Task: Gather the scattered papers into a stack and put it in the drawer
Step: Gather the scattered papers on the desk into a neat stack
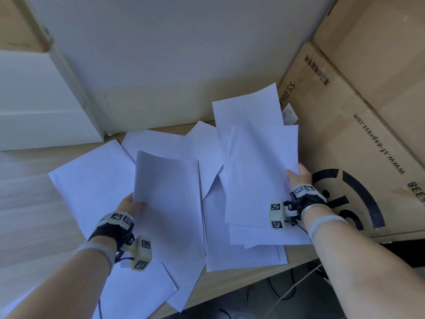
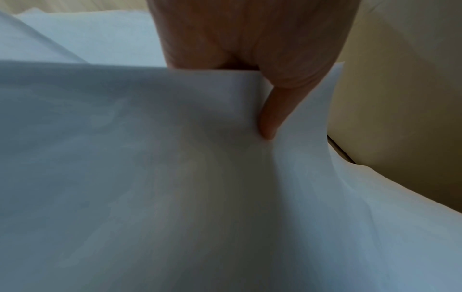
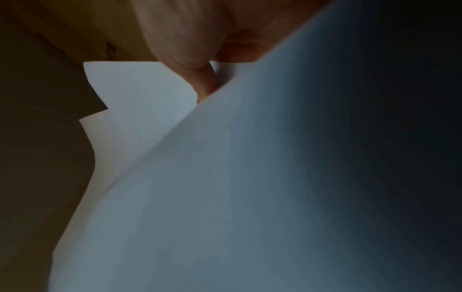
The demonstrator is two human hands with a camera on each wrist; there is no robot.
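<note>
Head view: white papers (image 1: 142,171) lie scattered and overlapping across a pale wooden worktop (image 1: 27,203). The left hand (image 1: 131,207) pinches the lower left corner of a raised sheaf (image 1: 167,192). The right hand (image 1: 300,177) grips the right edge of another sheaf (image 1: 255,162), whose upper sheets stand fanned out of line. No drawer shows in any view.

Left wrist view: the thumb (image 2: 271,118) lies on top of the sheaf (image 2: 175,177), pressing a crease into the sheets; the other fingers pass beneath and are hidden. More paper lies behind, and a cream surface stands to the right.

Right wrist view: one finger (image 3: 207,83) shows between two offset sheets (image 3: 140,92), the nearer sheet (image 3: 225,197) filling most of the dim frame. How many sheets the hand holds cannot be told.

Edges and room, head view only: a large cardboard box (image 1: 358,139) stands just beside the right hand, hemming the papers on that side. A white box (image 1: 39,100) and a white panel (image 1: 172,54) close the far side. The bare worktop lies open on the left. At the near edge several sheets (image 1: 184,293) overhang the worktop, with cables (image 1: 296,291) on the floor below.
</note>
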